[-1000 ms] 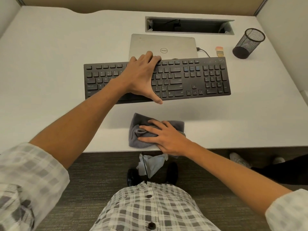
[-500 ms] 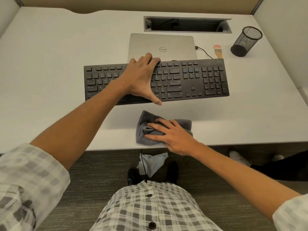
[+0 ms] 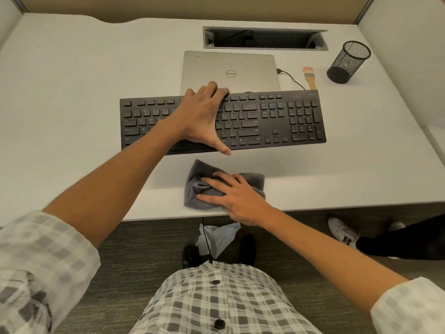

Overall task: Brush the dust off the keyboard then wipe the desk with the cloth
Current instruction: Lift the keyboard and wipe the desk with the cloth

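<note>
The right hand's fingers (image 3: 212, 183) lie straight and spread on the grey cloth (image 3: 252, 180), pressing it to the table (image 3: 72, 92) at 6 o'clock. Over the last second the cloth has slid rightward along the near edge, so wiping looks underway. The left hand (image 3: 204, 116) still grips the keyboard (image 3: 277, 116) across its depth. The brush (image 3: 309, 75) lies at 1 o'clock.
</note>
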The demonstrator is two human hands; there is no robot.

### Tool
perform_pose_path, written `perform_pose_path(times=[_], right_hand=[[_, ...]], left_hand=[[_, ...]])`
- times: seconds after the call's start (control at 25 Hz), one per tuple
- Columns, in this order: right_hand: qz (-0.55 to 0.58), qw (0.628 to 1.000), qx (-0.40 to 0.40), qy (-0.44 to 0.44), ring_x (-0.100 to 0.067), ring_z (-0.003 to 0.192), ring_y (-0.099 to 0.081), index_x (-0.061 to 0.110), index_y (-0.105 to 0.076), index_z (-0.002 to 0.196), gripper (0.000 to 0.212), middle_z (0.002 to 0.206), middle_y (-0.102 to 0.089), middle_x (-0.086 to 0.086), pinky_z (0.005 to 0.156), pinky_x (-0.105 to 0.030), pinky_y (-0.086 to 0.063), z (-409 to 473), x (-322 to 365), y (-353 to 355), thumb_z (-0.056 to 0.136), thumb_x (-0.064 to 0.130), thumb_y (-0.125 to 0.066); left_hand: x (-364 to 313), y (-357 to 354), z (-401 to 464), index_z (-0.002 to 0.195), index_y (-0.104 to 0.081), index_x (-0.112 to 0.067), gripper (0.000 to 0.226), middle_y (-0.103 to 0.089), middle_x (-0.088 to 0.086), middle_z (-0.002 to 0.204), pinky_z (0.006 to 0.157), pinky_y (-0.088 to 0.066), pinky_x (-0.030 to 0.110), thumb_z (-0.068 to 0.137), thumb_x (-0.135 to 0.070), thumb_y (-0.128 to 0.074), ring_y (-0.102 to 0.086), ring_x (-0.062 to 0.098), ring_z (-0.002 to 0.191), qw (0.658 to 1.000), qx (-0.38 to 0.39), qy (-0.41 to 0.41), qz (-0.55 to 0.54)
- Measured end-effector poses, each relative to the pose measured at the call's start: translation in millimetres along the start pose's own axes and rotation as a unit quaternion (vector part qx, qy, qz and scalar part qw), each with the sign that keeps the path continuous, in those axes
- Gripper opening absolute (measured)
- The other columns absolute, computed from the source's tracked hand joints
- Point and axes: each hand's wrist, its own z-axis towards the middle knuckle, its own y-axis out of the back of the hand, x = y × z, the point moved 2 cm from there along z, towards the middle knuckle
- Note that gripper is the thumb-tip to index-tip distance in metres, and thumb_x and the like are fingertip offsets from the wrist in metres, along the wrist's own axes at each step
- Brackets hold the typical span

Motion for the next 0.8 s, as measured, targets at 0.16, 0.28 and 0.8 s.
perform_pose_path(times=[0.16,0.28,0.8], right_hand=[[0.027,1.0,0.005,0.01,-0.028,0.145,-0.018,0.04,-0.026,0.15,0.06,0.16,-0.021,0.001,0.107,-0.051,-0.031,-13,5,0,0.096,0.027,-0.047],[0.04,0.997,-0.018,-0.06,-0.028,0.142,-0.024,0.04,-0.029,0.149,0.056,0.157,-0.029,-0.001,0.103,-0.05,-0.035,-3,-12,6,0.097,0.027,-0.044],[0.084,0.97,-0.118,-0.194,-0.026,0.134,-0.037,0.035,-0.038,0.143,0.054,0.148,-0.042,-0.002,0.107,-0.049,-0.035,-59,-43,19,0.091,0.019,-0.042]], left_hand=[[0,-4,1,0.147,-0.033,-0.009,0.145,-0.043,0.012,0.132,0.099,-0.039,0.049,0.035,-0.1,-0.054,-0.048,0.029,0.116,1.0,0.008,0.0,-0.003],[0,-4,0,0.146,-0.033,-0.009,0.146,-0.044,0.012,0.131,0.098,-0.039,0.049,0.034,-0.1,-0.053,-0.048,0.029,0.114,1.0,0.007,-0.001,0.001],[7,-11,-1,0.144,-0.034,-0.011,0.144,-0.044,0.008,0.125,0.096,-0.04,0.049,0.033,-0.099,-0.057,-0.049,0.027,0.11,1.0,0.003,0.008,-0.011]])
